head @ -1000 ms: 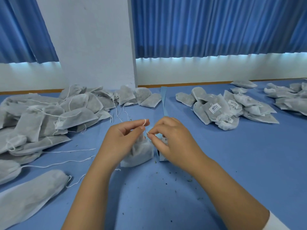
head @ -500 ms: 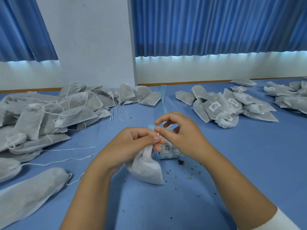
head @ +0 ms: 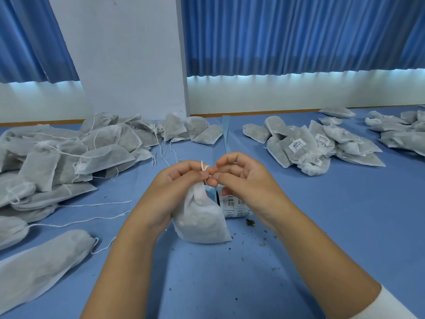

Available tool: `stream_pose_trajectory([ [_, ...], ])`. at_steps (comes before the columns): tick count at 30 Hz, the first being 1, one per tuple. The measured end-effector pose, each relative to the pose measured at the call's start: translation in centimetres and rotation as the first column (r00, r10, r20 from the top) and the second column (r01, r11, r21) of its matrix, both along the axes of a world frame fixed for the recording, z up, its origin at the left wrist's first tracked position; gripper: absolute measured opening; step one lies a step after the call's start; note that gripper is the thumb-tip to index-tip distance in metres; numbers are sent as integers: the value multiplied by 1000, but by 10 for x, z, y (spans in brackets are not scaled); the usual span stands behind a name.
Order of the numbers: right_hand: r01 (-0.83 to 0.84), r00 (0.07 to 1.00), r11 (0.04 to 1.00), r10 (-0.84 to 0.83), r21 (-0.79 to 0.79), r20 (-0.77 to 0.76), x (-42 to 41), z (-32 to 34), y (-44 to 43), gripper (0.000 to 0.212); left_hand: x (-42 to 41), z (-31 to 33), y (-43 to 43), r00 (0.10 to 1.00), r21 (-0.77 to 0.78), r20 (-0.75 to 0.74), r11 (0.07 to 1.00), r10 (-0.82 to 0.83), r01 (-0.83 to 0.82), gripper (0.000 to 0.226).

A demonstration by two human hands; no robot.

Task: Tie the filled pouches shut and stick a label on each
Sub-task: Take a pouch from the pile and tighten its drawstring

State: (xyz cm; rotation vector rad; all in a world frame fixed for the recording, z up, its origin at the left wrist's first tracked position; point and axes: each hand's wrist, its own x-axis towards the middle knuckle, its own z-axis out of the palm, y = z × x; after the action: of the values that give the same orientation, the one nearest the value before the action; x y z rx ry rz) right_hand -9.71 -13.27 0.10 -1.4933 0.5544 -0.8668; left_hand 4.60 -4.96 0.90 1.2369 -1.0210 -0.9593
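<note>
Both hands are working together above the blue table (head: 322,249). Left hand (head: 177,180) is pinching the gathered neck of one white pouch (head: 200,222); the pouch is hanging from that pinch with its bottom edge resting on the table, between the forearms. Right hand (head: 243,178) is closing thumb and forefinger on the white string (head: 204,168) at the neck. A small loop of string is standing up between the two sets of fingertips. Knot appears to be in progress, not finished.

Label roll (head: 234,207) is lying just behind the pouch, partly hidden by it and the right hand. Untied pouches (head: 69,157) are piled to the left, strings trailing. Labelled pouches (head: 305,146) are heaped to the right.

Notes on doing this step well:
- Keeping the left pinch low on the neck should stop the gathers from slipping open.
- Drawing the loop down snug against the fabric, pulling sideways rather than up, should seat the knot.
- Loose crumbs (head: 250,223) on the table suggest spillage; holding the pouch upright until the knot is tight should limit more.
- The label looks to come next, the roll being within reach.
</note>
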Motion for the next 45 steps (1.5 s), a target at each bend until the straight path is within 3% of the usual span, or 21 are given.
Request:
stream_pose_trajectory([
  [5,-86,995,991,81,101,57,-1,2,1,16,0,0,0,1000,6,11,1000,-15,15,9],
  [8,-108,992,983,96,148,87,-1,4,-1,17,1,-3,-1,999,-5,37,999,35,-35,18],
  [18,-219,951,924,130,313,280,0,1,-5,24,-2,-8,-6,976,101,179,985,120,-140,15],
  [20,-137,985,975,115,176,129,-2,1,-4,31,-1,-8,-6,972,109,199,982,128,-151,13],
  [23,-13,989,964,-28,-267,-148,-5,0,-1,27,-1,-7,-3,964,133,248,983,93,-129,12],
  [26,-49,979,868,-57,-495,-197,-7,-2,1,29,-1,-5,0,962,167,271,982,38,-85,14],
  [29,-86,977,810,-46,-581,-209,-7,-3,1,33,0,-4,0,954,200,297,975,33,-96,10],
  [39,-132,962,815,-32,-564,-270,-4,-12,-5,27,3,-3,2,942,287,333,955,-30,-71,8],
  [45,-154,961,959,89,-237,-263,-8,-6,-12,24,3,-1,5,950,274,308,961,-45,-43,9],
])
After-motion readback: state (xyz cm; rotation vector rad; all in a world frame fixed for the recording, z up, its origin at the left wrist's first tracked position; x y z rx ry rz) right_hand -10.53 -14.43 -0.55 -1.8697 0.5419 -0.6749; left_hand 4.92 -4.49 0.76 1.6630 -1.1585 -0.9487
